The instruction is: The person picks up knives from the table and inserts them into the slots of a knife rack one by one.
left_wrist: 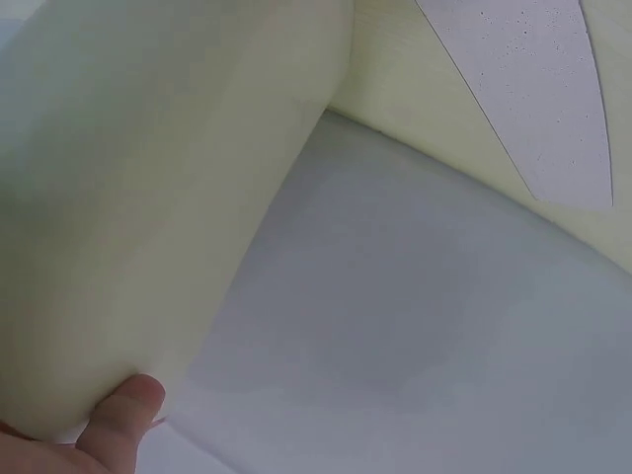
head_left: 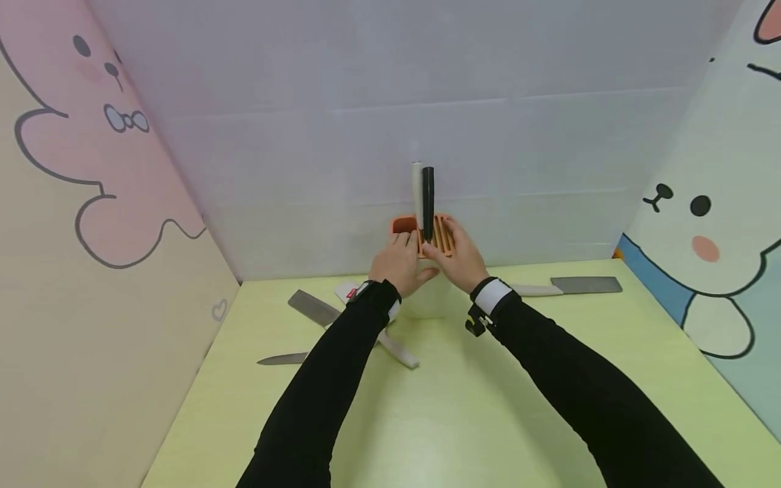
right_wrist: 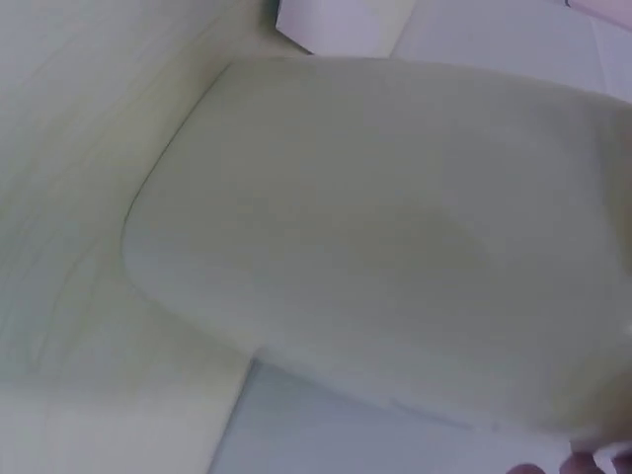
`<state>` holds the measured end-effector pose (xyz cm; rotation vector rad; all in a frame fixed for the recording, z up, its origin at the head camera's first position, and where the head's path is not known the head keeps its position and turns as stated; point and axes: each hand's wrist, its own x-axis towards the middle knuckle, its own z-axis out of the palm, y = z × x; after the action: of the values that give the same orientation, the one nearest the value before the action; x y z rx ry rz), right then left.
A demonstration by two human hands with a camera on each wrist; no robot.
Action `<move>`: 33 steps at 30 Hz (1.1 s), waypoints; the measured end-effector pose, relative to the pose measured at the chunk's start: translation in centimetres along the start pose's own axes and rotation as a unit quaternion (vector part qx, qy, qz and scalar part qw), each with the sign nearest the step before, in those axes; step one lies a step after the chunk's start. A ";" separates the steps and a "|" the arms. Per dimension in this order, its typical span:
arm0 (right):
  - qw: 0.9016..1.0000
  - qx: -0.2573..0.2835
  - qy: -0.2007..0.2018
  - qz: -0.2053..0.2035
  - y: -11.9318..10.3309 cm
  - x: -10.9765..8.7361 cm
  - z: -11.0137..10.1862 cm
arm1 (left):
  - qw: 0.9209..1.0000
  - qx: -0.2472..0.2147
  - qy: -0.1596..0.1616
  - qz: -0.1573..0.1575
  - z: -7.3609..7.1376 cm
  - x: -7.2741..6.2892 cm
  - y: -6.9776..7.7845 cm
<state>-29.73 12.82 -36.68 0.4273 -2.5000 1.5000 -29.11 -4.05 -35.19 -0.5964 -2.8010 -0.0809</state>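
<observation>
A pale knife holder (head_left: pixel 434 298) with an orange slotted top (head_left: pixel 404 224) stands upright at the back of the table, near the wall. A white knife handle (head_left: pixel 417 193) and a black knife handle (head_left: pixel 428 203) rise from its slots. My left hand (head_left: pixel 399 266) holds the top's left side, fingers over the rim. On the right side, my right hand (head_left: pixel 462 261) grips the edge with its thumb at the front. The holder's smooth body (left_wrist: pixel 148 197) fills much of the left wrist view, a fingertip (left_wrist: pixel 128 410) against it. Fingertips (right_wrist: pixel 583 462) barely show in the right wrist view.
Left on the table lie a broad-bladed knife (head_left: pixel 311 306), a narrow pointed knife (head_left: pixel 283 359) and a white card with red print (head_left: pixel 346 290), partly behind my left arm. A cleaver (head_left: pixel 586 285) with a pale handle lies to the right. Walls (head_left: pixel 366 149) enclose the back and sides.
</observation>
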 end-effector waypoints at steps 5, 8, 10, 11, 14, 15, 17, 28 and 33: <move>0.997 -0.018 -0.051 0.046 0.5 -1.1 -1.4 | 0.998 -0.059 -0.009 0.007 -0.6 -1.5 -1.7; 0.995 -0.013 -0.054 0.083 0.9 -2.1 -2.7 | 0.997 -0.071 0.006 0.008 -1.0 -3.1 -3.7; 0.993 -0.002 -0.056 0.104 1.4 -2.9 -3.5 | 0.998 -0.066 0.014 0.004 -1.2 -4.5 -5.5; 0.992 0.002 -0.057 0.110 1.7 -3.4 -3.9 | 0.998 -0.062 0.015 0.000 -1.2 -5.2 -6.4; 0.989 0.001 -0.070 0.130 2.5 -5.1 -4.9 | 0.999 -0.045 -0.001 -0.011 -1.1 -7.7 -9.3; 0.988 -0.007 -0.079 0.133 2.8 -5.7 -5.2 | 0.999 -0.046 -0.012 -0.015 -1.1 -8.7 -10.2; 0.986 -0.031 -0.100 0.131 3.4 -7.0 -5.5 | 0.998 -0.052 -0.036 -0.020 -1.1 -10.7 -11.7; 0.929 -0.250 -0.269 0.054 7.3 -14.4 -5.5 | 0.994 -0.037 -0.104 0.017 3.2 -19.5 -15.8; 0.910 -0.292 -0.291 0.038 8.0 -16.1 -5.3 | 0.994 -0.031 -0.097 0.027 5.1 -20.7 -14.7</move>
<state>-17.22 23.43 -45.83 0.7522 -3.2717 0.6062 -18.24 -25.02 -45.77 -0.7322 -2.9758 -0.1050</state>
